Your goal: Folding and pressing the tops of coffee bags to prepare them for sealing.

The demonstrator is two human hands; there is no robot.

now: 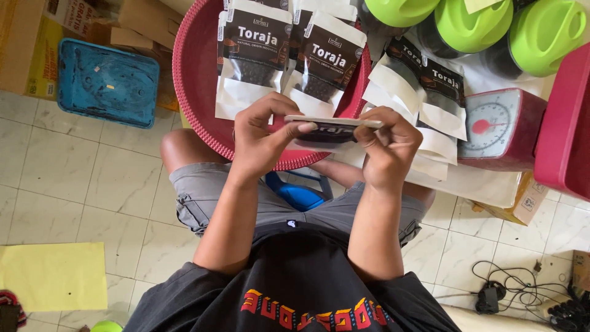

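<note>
You hold one pouch (332, 130) flat between both hands, just on your side of the red basin (196, 80) and over its near rim. Take that basin as your landmark. The pouch lies edge-on to you, so you see it as a thin strip; its long axis runs left to right, roughly along the basin's near rim, and each end sits in a hand.

Your left hand (261, 138) is closed around the left end: the thumb presses on top near the corner and the fingers curl underneath. Your right hand (387, 147) is closed on the right end in the same way, fingers bent over the top edge and the thumb tucked toward the middle. Neither hand is nearer than the other; the pouch spans the gap between them, and both wrists meet it from your side, away from the basin.

Inside the basin, beyond the pouch, two more pouches (289, 61) of the same kind lie flat, label up. To the basin's right, a fanned stack of pouches (424, 92) rests on white paper, touching the rim. Further right of it stands a red scale (501, 129) with a round dial, and beyond that three jars with green lids (473, 24). To the basin's left sits a blue lid (107, 83) on the tiled floor.
</note>
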